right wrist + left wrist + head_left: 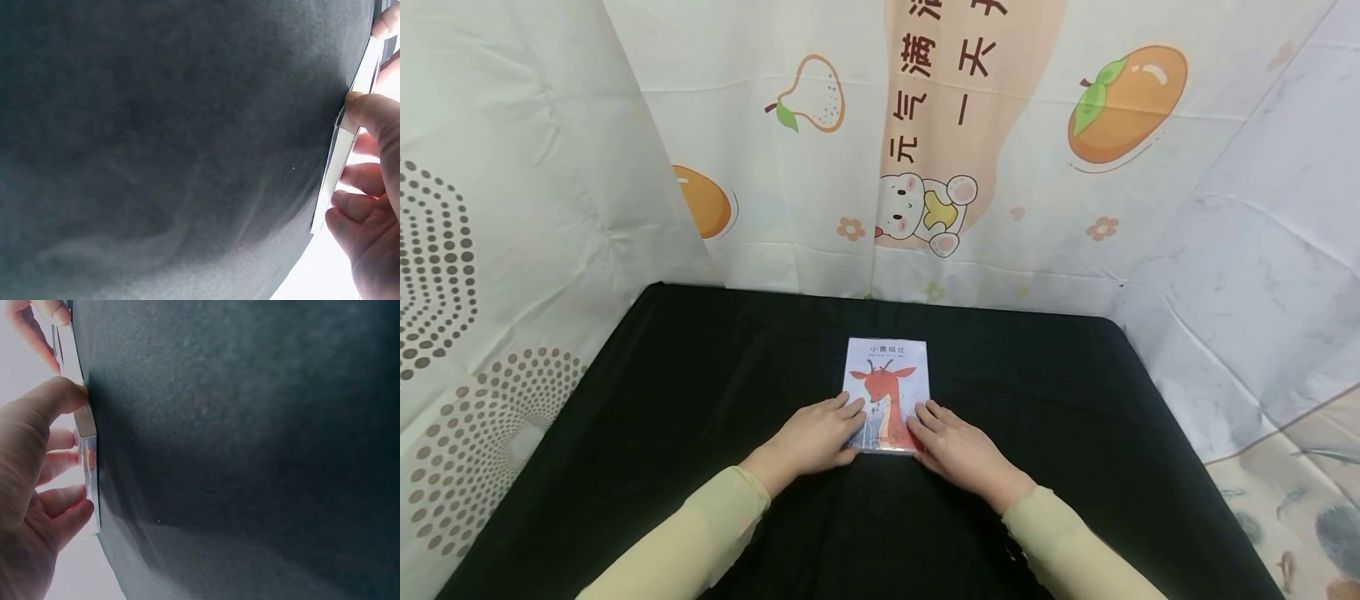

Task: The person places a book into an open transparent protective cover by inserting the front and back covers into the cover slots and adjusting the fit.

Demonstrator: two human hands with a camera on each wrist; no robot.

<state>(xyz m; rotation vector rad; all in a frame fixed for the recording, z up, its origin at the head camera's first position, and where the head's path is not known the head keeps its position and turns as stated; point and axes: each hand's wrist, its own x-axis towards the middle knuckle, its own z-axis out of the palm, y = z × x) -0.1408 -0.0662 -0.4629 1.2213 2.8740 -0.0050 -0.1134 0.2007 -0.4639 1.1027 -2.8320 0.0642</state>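
A picture book with a red deer on its pale cover lies on the black cloth, title toward the far side. My left hand grips its lower left corner, fingertips on the cover and thumb at the near edge. On the opposite side, my right hand holds the lower right corner in the same way. In the left wrist view the left thumb presses against the page edges of the book. The right wrist view shows the right thumb at the book's edge, several fingers bent along its side.
Black cloth covers the table around the book. Behind it hangs a white curtain with fruit and a cartoon bear. More printed cloth hangs at the left and at the right, close to the table's sides.
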